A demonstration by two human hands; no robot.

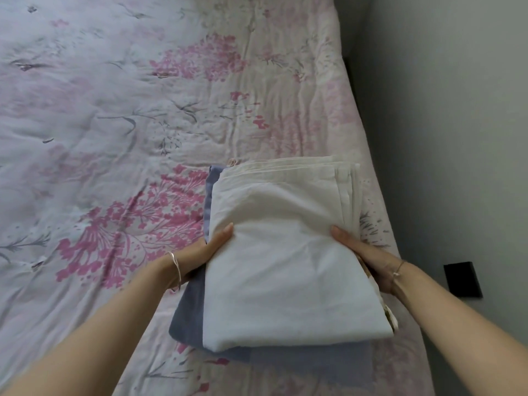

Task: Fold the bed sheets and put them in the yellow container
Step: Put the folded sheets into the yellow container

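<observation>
Sheets sit stacked near the right edge of the floral bed cover: a folded white sheet on top of a folded blue sheet, which shows along its left and near sides; the left hand grips the stack's left side, thumb over the white cloth, fingers hidden beneath; the right hand grips the right side likewise; whether the stack rests on the bed I cannot tell; each wrist wears a thin bracelet; a grey wall stands at right.
</observation>
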